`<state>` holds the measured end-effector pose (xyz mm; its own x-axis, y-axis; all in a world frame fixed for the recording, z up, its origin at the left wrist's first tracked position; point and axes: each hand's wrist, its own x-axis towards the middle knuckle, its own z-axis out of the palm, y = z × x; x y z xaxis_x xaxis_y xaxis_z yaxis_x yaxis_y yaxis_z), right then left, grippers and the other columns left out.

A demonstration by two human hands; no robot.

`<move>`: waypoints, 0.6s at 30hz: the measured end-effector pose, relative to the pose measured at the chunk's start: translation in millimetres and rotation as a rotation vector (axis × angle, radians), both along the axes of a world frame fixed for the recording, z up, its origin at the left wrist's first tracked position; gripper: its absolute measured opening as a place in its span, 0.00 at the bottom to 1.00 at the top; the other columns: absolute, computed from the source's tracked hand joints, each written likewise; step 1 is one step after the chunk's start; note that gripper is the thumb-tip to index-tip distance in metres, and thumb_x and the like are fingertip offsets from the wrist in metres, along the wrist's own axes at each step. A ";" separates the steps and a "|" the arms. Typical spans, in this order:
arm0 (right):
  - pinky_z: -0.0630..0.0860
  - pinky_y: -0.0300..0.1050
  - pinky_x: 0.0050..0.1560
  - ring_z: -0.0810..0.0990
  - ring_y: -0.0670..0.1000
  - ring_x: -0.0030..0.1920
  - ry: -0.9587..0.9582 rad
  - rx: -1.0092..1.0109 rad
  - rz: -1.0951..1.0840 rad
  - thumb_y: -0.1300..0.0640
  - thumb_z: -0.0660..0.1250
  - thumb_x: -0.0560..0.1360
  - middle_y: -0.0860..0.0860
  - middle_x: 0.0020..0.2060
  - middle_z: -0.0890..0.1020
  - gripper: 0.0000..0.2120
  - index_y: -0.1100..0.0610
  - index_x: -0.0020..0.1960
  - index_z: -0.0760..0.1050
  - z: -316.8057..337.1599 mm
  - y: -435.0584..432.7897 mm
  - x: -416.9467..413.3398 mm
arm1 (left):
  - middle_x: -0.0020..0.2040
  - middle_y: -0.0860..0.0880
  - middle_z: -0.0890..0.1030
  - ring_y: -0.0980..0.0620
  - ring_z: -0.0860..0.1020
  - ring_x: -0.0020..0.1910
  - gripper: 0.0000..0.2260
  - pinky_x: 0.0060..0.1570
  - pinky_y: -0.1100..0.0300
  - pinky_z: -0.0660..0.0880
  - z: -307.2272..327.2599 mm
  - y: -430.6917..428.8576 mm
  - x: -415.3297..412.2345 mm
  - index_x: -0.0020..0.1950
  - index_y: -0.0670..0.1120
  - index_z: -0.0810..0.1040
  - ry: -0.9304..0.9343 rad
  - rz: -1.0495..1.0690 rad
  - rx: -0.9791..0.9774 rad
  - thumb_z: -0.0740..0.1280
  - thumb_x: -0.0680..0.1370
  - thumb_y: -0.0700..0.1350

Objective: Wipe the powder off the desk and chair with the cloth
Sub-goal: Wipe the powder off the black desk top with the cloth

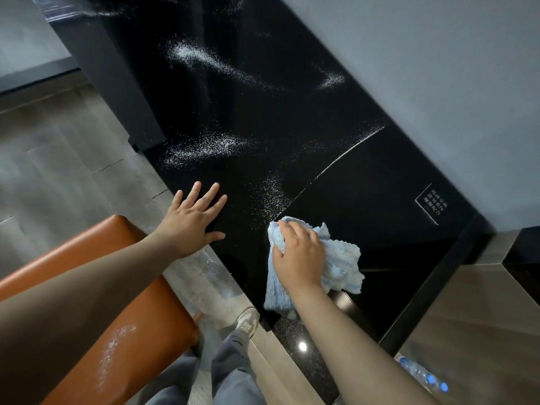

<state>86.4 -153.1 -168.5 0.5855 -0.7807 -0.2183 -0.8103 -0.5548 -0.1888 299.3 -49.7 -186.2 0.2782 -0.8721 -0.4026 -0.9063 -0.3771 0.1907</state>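
Observation:
A glossy black desk [365, 200] runs along the grey wall. White powder [204, 147] lies on it in several patches, with a thin swept line toward the right. My right hand [301, 252] grips a crumpled light-blue cloth [342, 264] and presses it on the desk near the front edge. My left hand [193, 217] rests flat on the desk's front edge, fingers spread. At the lower left stands an orange chair [146, 302] with a streak of powder [117, 349] on its seat.
A grey wall [438, 68] bounds the desk at the back right. A wooden surface [482, 311] adjoins the desk on the right, with a plastic bottle [423, 375] near its lower edge. My legs and a shoe [248, 320] stand on the tiled floor [58, 156].

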 end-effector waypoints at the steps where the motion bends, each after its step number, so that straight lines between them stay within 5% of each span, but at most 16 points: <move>1: 0.66 0.47 0.67 0.65 0.52 0.70 0.000 0.001 0.004 0.52 0.63 0.77 0.45 0.69 0.71 0.24 0.50 0.73 0.66 0.3 4.2 0.0 | 0.78 0.52 0.36 0.43 0.36 0.77 0.37 0.75 0.42 0.42 0.4 -0.1 0.4 0.78 0.55 0.40 0.004 0.000 -0.001 0.56 0.77 0.65; 18: 0.66 0.48 0.65 0.66 0.51 0.69 -0.003 0.036 -0.001 0.50 0.63 0.77 0.45 0.69 0.71 0.24 0.49 0.73 0.66 0.0 50.1 -1.8 | 0.78 0.52 0.36 0.42 0.38 0.77 0.39 0.74 0.42 0.45 11.2 -7.1 4.4 0.79 0.55 0.42 0.031 -0.019 0.082 0.62 0.77 0.63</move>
